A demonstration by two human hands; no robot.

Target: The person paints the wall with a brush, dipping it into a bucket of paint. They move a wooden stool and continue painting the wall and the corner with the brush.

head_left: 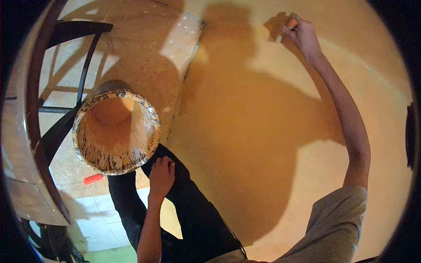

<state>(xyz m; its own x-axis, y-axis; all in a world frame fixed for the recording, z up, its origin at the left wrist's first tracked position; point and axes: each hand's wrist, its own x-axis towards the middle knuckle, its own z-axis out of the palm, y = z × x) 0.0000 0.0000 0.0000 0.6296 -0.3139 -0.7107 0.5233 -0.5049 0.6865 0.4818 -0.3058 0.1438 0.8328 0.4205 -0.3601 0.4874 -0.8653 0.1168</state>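
Ochre wall (386, 109) on the right, paint bucket (153, 114) on the left, paintbrush (292, 23) up in the right hand (303, 39).

Wall fills most of the right side, with the person's big shadow across it. Dark-framed furniture (82, 72) stands along the left edge. Dark trousers (193, 206) at the near side, left of centre; grey T-shirt sleeve (337, 210) near right. Bucket is just beyond the left knee, mouth toward the camera, rim crusted with old paint, inside walls streaked. Pale floor tiles (98, 215) near left.

Right hand: far right, arm stretched out, fingers gripping the brush by its orange handle. Bristles angle left and near; can't tell from here if they touch the wall. Left hand (162, 175): released, fingers loosely bent, resting on the leg beside the bucket. Small red object (93, 179) on the floor, just left of the bucket's near side.
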